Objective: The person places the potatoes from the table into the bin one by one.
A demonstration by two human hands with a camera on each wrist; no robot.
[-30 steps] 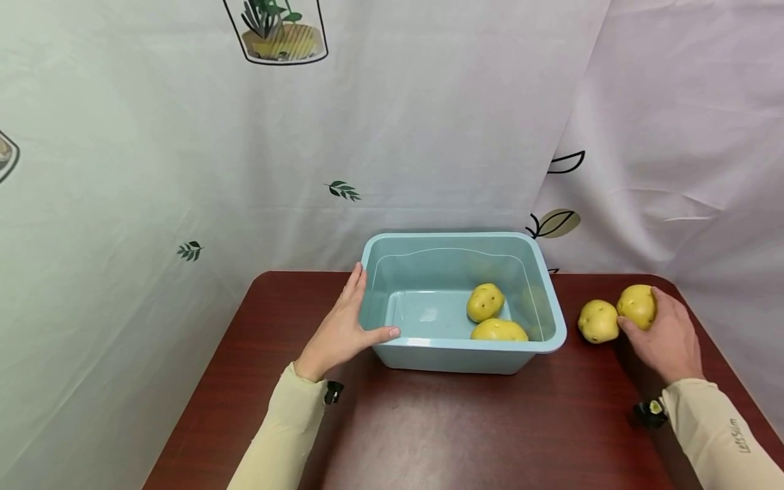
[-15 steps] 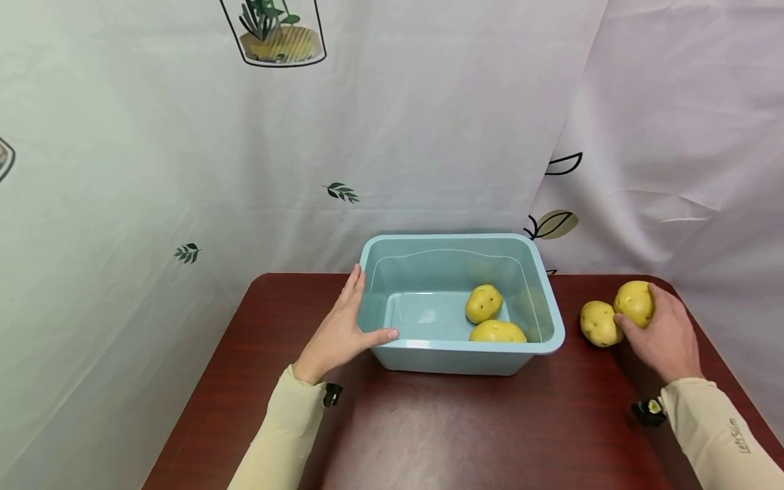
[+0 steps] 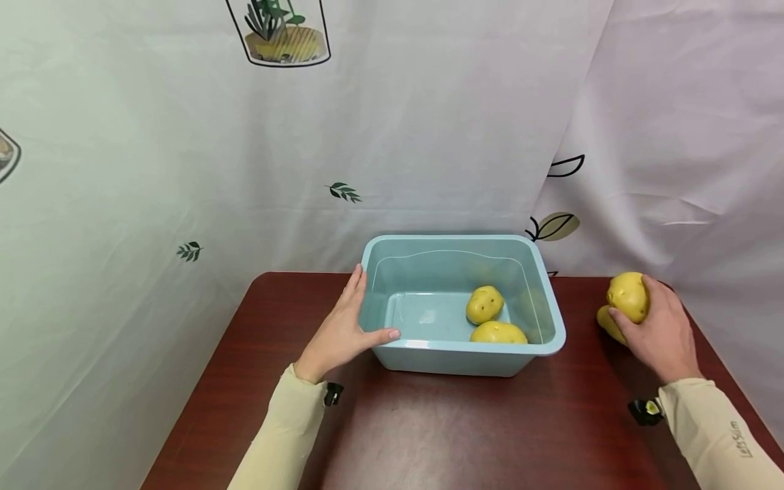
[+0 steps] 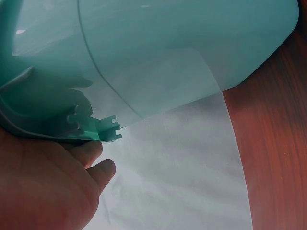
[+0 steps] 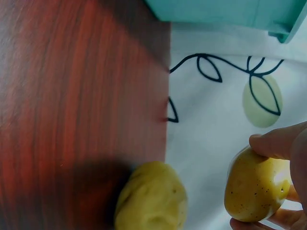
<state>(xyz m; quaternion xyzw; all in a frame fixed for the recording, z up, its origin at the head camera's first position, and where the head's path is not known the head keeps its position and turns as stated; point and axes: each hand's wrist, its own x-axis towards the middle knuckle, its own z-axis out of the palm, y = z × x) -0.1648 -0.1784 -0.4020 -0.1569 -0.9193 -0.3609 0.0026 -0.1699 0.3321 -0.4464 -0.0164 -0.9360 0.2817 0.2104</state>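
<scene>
Fingers and thumb of my right hand (image 3: 666, 333) grip a yellow potato (image 3: 628, 297) at the table's right side; the right wrist view shows this potato (image 5: 256, 187) held clear of the table. Another potato (image 3: 609, 322) lies just below it, partly hidden by the held one and the hand. My left hand (image 3: 338, 335) rests against the left front corner of a light blue plastic bin (image 3: 468, 347), fingers straight along its side and thumb on the front rim. Inside the bin, toward its right, lie two potatoes, one rounder (image 3: 484, 304) and one longer (image 3: 499, 333).
The bin stands near the back edge of a dark red wooden table (image 3: 441, 429). A pale cloth (image 3: 441, 136) with plant prints hangs behind and beside the table. Bare tabletop lies between the bin and my right hand.
My right hand has lifted its potato and brought it slightly left, above the other one. That lower potato has shifted right. My left hand and the bin stay put.
</scene>
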